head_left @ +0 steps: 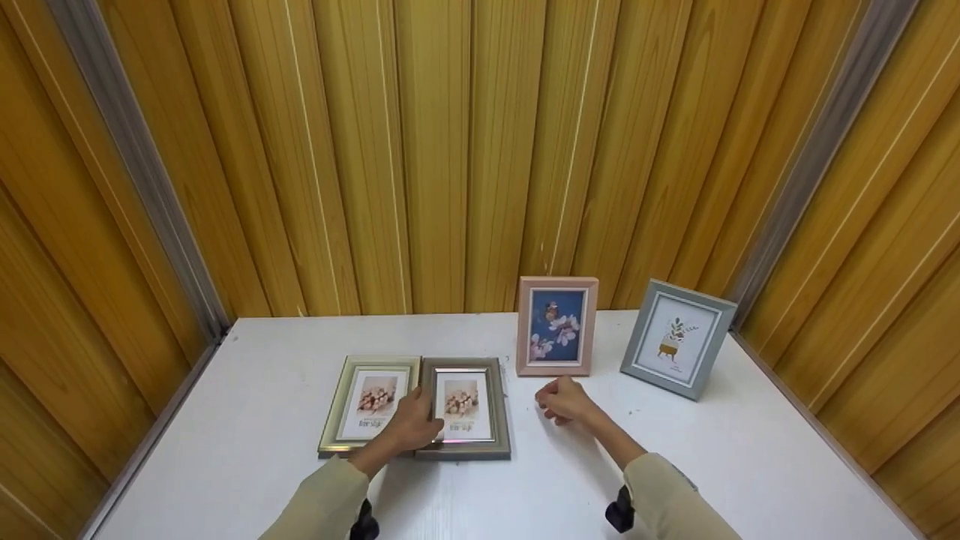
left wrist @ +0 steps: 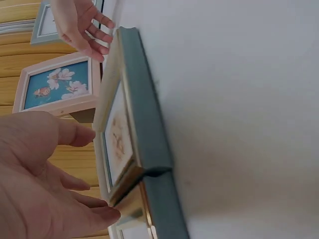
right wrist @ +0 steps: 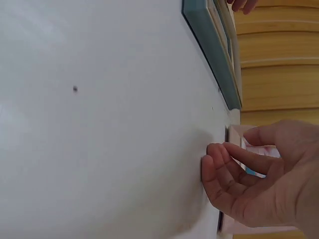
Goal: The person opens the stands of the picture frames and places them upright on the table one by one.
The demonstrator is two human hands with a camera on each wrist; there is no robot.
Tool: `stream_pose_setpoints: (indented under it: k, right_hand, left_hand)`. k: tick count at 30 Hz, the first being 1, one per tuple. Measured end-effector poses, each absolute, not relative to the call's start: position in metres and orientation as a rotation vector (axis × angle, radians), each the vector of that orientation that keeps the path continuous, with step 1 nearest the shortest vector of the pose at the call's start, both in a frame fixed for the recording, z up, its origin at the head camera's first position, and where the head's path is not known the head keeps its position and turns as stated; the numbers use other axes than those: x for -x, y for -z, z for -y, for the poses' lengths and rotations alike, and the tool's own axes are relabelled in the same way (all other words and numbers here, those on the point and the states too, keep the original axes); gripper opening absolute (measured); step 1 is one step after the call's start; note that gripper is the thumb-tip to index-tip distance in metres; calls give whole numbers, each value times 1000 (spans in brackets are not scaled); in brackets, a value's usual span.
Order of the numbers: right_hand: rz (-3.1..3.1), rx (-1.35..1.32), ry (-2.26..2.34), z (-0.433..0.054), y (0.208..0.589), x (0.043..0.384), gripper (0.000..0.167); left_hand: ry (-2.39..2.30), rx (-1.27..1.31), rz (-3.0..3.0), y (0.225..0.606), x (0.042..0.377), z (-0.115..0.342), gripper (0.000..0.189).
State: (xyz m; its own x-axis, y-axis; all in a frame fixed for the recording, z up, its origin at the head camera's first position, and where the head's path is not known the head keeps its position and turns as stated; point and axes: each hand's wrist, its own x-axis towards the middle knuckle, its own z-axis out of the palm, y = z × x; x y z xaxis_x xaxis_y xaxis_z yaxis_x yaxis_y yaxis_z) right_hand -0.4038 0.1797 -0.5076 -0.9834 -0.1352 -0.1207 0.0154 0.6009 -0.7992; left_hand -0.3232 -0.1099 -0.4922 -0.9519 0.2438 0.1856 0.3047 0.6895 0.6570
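Note:
My left hand [head_left: 414,424] is over the seam between two picture frames lying side by side on the white table. Its fingertips [left wrist: 107,215] reach the seam, with thumb and fingers apart; whether they touch is hard to tell. To the left lies a gold picture frame [head_left: 333,405], partly covered by that hand. The bronze-grey picture frame [head_left: 501,420] on the right shows a flower print. My right hand [head_left: 568,401] hovers just before a standing pink picture frame [head_left: 556,370], fingers loosely curled and holding nothing; the right wrist view shows this hand [right wrist: 249,186] low over the table.
A grey-blue picture frame [head_left: 637,337] with a plant print stands at the back right, turned slightly. Behind the white table [head_left: 247,390] rises a wood-patterned wall [head_left: 435,165], with similar panels along both sides.

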Motion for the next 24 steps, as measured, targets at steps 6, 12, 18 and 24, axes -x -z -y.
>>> stream_pose_setpoints:
  k: [6,12,18,24]
  right_hand:
    - [-2828,514,1255,-155,517,394,23]
    - [-2806,664,1312,-136,523,387,19]
    - [-2756,597,1378,-127,522,379,26]
    - [-2584,224,1625,-118,518,373,44]
  left_hand:
    - [940,523,2882,512,311,108,62]
    - [829,533,2862,515,304,103,41]
    - [679,517,2871,510,294,102,43]
    - [699,600,2717,510,286,98,21]
